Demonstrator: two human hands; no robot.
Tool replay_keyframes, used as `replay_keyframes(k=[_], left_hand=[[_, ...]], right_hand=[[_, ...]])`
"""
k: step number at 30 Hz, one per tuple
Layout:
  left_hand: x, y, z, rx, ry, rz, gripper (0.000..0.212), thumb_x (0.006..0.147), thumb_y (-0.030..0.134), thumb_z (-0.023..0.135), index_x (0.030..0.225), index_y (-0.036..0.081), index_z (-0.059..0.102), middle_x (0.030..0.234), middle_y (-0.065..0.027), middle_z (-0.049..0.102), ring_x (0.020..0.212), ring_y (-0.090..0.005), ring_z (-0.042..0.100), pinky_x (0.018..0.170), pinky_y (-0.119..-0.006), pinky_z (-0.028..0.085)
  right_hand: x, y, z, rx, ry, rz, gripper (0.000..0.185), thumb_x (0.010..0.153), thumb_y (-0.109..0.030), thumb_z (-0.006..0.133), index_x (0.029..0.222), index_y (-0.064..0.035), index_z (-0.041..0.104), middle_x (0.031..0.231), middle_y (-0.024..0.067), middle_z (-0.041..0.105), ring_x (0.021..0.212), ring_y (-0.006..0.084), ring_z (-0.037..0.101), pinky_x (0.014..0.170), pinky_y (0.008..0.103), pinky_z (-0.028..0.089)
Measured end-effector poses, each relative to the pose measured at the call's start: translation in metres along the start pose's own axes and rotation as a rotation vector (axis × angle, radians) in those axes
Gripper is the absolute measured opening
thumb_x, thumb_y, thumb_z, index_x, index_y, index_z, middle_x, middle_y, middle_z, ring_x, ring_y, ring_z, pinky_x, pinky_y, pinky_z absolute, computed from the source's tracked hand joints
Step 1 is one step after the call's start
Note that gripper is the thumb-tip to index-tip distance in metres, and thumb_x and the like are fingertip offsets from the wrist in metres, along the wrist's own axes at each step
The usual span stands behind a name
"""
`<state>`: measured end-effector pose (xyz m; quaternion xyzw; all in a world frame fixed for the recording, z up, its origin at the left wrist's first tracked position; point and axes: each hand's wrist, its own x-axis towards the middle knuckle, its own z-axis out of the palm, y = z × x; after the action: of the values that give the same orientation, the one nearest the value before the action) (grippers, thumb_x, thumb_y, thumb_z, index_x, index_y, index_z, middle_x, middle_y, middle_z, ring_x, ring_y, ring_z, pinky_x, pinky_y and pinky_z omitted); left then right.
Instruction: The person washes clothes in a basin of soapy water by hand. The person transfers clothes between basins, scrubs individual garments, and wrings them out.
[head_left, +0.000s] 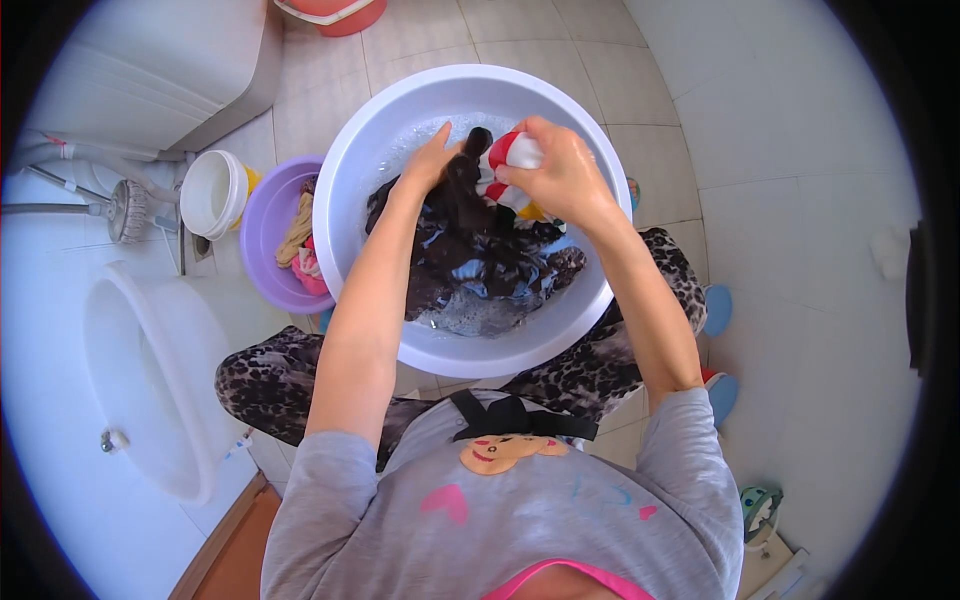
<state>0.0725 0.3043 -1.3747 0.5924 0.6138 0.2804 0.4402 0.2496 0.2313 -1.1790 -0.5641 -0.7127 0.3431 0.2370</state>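
Note:
A large pale plastic basin (480, 365) holds sudsy water and dark wet clothes (472, 255). My right hand (559, 169) grips a red and white container (517, 154), seemingly a bottle, with some yellow low on it; its lower end is close to the clothes. At the upper left of the wet pile, my left hand (433, 159) is spread beside a raised dark fold of cloth. Whether its hidden fingers pinch the cloth cannot be told.
Left of the basin stand a purple basin (259, 255) with cloth items and a white bucket (214, 193). A red bucket (351, 19) is at the top. A washbasin (202, 420) is at lower left, a pale wall at right.

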Motion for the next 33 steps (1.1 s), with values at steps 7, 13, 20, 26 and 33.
replay_keyframes(k=[7,13,20,26,33], left_hand=[[-0.083,0.034,-0.051,-0.398,-0.071,0.071,0.025,0.08,0.015,0.051,0.097,-0.003,0.058,0.082,-0.0051,0.061,0.076,-0.0096,0.052,0.071,-0.024,0.042],[-0.169,0.005,-0.058,-0.532,0.303,0.194,0.019,0.078,0.008,0.047,0.089,-0.004,0.056,0.078,-0.0036,0.06,0.076,-0.0097,0.052,0.07,-0.024,0.042],[-0.238,0.005,-0.036,-0.247,0.39,-0.068,0.026,0.075,0.015,0.041,0.086,-0.002,0.056,0.073,-0.0146,0.057,0.072,-0.0239,0.054,0.067,-0.031,0.04],[-0.237,-0.002,-0.047,-0.341,0.467,-0.208,0.03,0.075,0.015,0.039,0.091,-0.003,0.057,0.088,-0.0174,0.059,0.085,-0.0267,0.054,0.076,-0.032,0.039],[-0.202,0.005,-0.043,0.024,0.443,-0.354,0.066,0.071,0.052,0.054,0.116,0.004,0.047,0.116,-0.0225,0.041,0.109,-0.0374,0.036,0.091,-0.04,0.031]], right_hand=[[-0.016,-0.044,-0.014,0.146,0.105,-0.109,0.021,0.064,-0.009,0.066,0.08,-0.0018,0.056,0.066,0.0125,0.06,0.058,0.0192,0.059,0.056,0.0294,0.045],[-0.037,-0.101,-0.04,0.225,0.252,-0.319,0.02,0.063,-0.007,0.068,0.079,-0.0011,0.058,0.068,0.0077,0.061,0.06,0.0133,0.058,0.057,0.0253,0.046],[-0.073,-0.175,-0.048,-0.069,0.245,-0.408,0.019,0.064,-0.007,0.065,0.08,-0.0022,0.055,0.069,0.0062,0.059,0.061,0.0106,0.056,0.058,0.0245,0.046],[-0.098,-0.096,0.017,-0.164,-0.009,-0.63,0.02,0.066,-0.008,0.067,0.083,-0.0066,0.057,0.078,0.0068,0.062,0.071,0.0206,0.061,0.065,0.0283,0.048],[-0.145,0.008,0.062,-0.008,-0.407,-0.4,0.031,0.067,-0.017,0.069,0.093,-0.0054,0.057,0.093,0.0105,0.054,0.082,0.0246,0.054,0.066,0.0317,0.045]])
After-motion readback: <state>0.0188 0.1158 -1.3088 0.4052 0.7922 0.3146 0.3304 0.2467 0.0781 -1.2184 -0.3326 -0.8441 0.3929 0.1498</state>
